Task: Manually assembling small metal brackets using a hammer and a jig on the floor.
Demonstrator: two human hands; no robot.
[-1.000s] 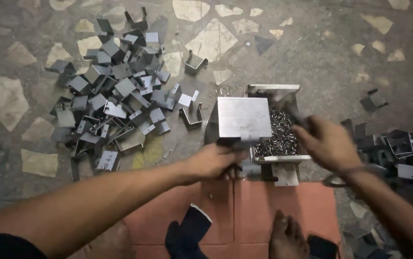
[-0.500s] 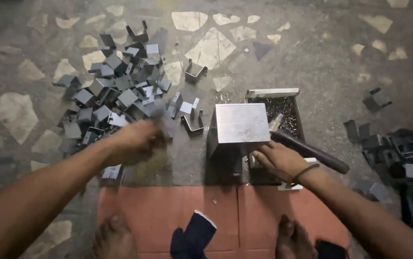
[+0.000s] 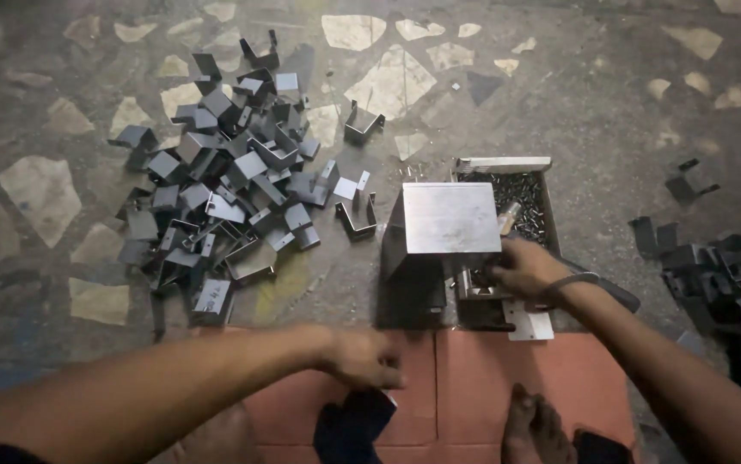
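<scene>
Head view: the left hand (image 3: 362,357) curls loosely over a dark cloth (image 3: 353,423) on the orange mat (image 3: 508,378). The right hand (image 3: 521,268) clenches a dark tool handle (image 3: 603,290) beside the steel block (image 3: 450,216); grey bent brackets (image 3: 233,185) lie beyond the left hand.

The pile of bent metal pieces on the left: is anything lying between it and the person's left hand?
Nothing visible does. The left hand is low over the red mat, and only bare stone floor separates it from the pile. The steel block stands off to its right.
</scene>
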